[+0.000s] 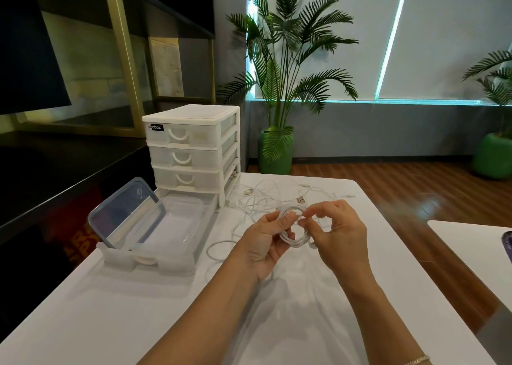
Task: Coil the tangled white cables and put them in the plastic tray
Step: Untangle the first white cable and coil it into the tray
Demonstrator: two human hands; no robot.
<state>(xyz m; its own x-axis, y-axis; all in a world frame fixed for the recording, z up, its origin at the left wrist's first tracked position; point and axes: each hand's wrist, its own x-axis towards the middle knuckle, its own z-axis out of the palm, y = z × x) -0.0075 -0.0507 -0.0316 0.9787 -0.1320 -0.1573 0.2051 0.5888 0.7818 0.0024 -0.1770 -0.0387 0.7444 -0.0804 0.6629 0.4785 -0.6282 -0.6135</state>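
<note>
table [116, 323] — white, wood floor [415, 187], palms [291, 46]

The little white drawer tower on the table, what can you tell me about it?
The drawer tower is a small white plastic frame standing upright at the far left of the white table. Three frosted, see-through drawers sit closed in it, each with a curved white handle; the top one carries a black label. The bottom slot is empty: its drawer is pulled out onto the table in front and holds a clear container with a lid leaning in it. Loose white cables lie beside its right foot.
</note>
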